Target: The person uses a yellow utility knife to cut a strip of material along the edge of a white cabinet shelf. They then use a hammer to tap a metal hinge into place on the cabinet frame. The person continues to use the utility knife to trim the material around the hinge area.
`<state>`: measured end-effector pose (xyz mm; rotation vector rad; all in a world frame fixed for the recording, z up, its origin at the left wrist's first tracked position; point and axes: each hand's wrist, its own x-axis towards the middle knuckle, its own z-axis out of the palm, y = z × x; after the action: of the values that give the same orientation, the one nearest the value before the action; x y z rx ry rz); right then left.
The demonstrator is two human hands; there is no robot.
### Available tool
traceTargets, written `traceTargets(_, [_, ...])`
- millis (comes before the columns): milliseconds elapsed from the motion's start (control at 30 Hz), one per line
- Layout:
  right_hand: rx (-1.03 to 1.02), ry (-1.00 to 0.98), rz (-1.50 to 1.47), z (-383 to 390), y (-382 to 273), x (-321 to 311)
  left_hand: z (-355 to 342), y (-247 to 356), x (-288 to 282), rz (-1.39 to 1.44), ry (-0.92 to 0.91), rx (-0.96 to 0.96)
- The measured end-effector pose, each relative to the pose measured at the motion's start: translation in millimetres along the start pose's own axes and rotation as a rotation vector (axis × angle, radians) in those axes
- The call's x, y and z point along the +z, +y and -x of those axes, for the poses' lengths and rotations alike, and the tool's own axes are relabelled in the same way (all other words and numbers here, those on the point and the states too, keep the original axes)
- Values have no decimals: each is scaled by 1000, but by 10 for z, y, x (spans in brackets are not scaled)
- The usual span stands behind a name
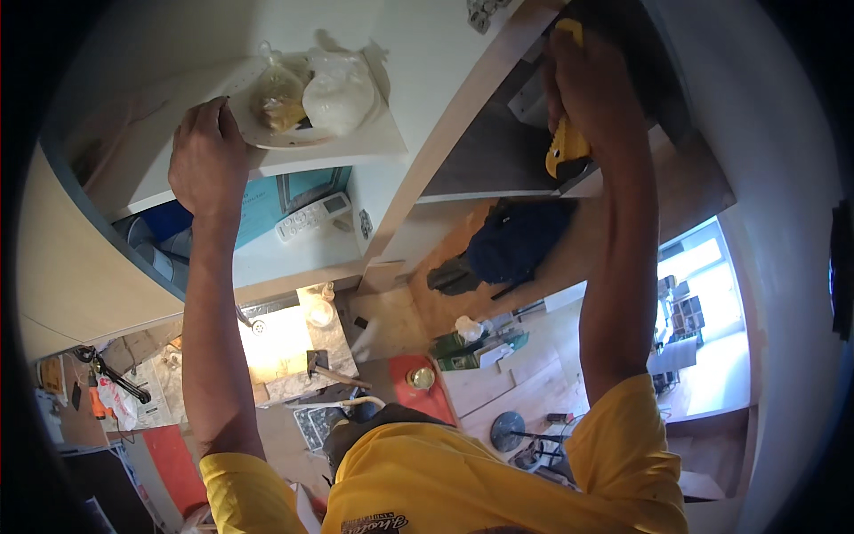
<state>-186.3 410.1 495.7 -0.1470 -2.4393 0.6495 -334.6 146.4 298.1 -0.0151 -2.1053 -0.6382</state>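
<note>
In my right hand [600, 98], raised into the dark cabinet compartment at the upper right, is a yellow utility knife [569, 147]. My fingers wrap round its body, and its dark end points down toward me. My left hand [209, 156] is at the front of the white upper shelf [374, 153], its fingers bent and pressed together. Whether anything small is between those fingertips is hidden. Just right of them, a pale plate [311, 142] bears a tied clear bag with brownish contents [278, 93] and a bag of white stuff [340, 93].
A white remote control [311, 218] lies on the lower shelf. Below hangs or lies a dark blue bag [520, 242]. Farther down are a hammer [336, 372], a lit worktop [276, 343], a glass jar [421, 378] on a red surface and a black round-based stand [508, 430]. A bright window is at right.
</note>
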Motion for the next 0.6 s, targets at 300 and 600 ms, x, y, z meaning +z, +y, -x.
traceTargets(300, [79,10,-42,82,10,81,9,-8,26,10,6,-5])
traceTargets(600, [38,-8,-121,122,113,160,30,-71,73,2,6,28])
